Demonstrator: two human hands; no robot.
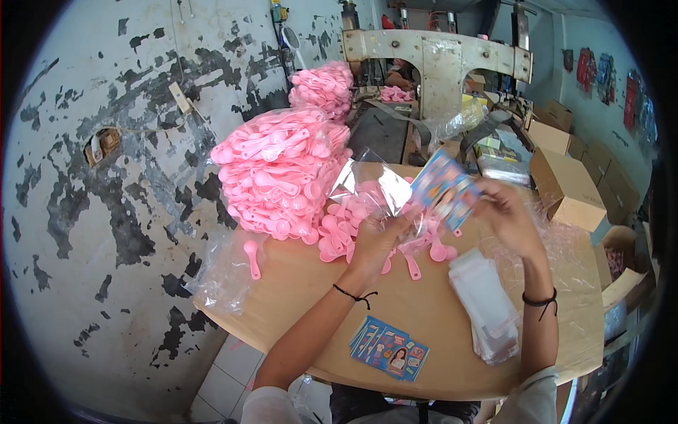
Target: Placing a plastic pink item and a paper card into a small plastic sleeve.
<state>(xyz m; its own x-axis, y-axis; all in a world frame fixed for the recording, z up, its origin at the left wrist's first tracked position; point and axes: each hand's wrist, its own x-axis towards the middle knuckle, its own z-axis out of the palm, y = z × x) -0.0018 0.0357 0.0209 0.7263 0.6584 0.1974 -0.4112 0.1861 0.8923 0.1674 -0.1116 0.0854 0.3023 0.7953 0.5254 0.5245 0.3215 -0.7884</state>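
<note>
Pale pink colours the heaped spoons (272, 177) left of centre. The raised card (452, 189) at centre is blue, with orange, yellow and white printing; the card stack (390, 350) at lower centre repeats the blue with small multicoloured pictures. The bag (367, 185) near the centre is clear with silvery glare, while the sleeve stack (487, 304) at lower right looks translucent whitish. Plain tan covers the surface (296, 311). The pale blue-grey wall (127, 233) at left is blotched with irregular dark grey patches.

Blue card (438, 185): print blurred, right edge covered by right hand (505, 212). Left hand (381, 237) hides some pink spoons (335, 237). Sleeves (270, 408) cut off at near edge. Far person (402, 73) mostly hidden behind machine (441, 56).
</note>
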